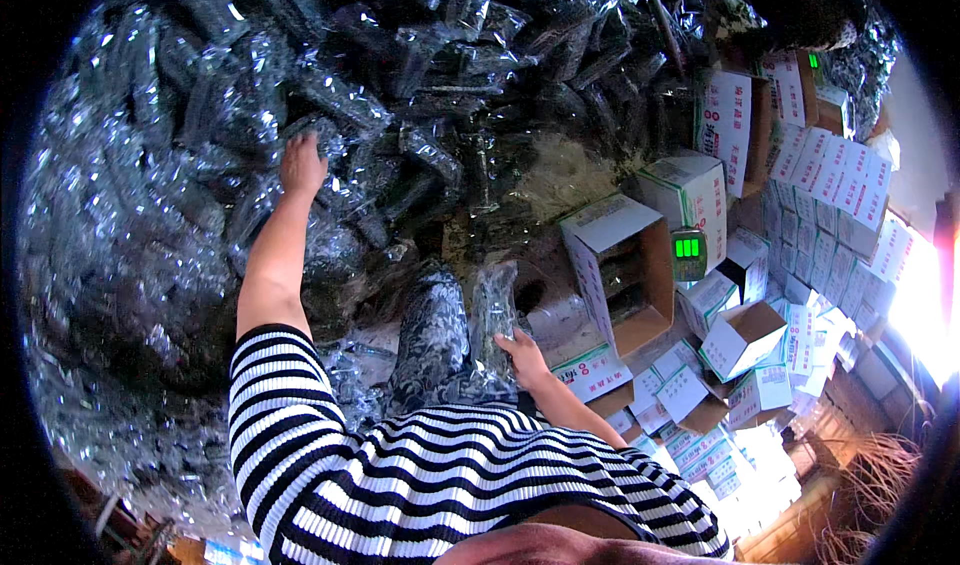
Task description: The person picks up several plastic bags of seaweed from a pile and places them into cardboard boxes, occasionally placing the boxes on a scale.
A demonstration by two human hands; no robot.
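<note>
My left hand point(303, 164) reaches out over a large heap of clear plastic packets point(337, 100). Its fingers are at a packet's surface; whether they grip it is not clear. Close to my body, my right hand point(523, 356) is shut on a clear plastic packet point(494, 314), thumb on top, beside my leg in patterned trousers point(435, 325). What the packets contain is hard to make out. To the right of that packet, an open cardboard carton point(611, 224) lies with its opening turned right, and dark contents show inside.
A device with a green lit display point(688, 254) stands by the carton, near another white carton point(686, 182). Many white cartons with printed writing point(840, 175) are stacked at the right, some open point(742, 340). Tangled strands point(877, 482) lie at the lower right.
</note>
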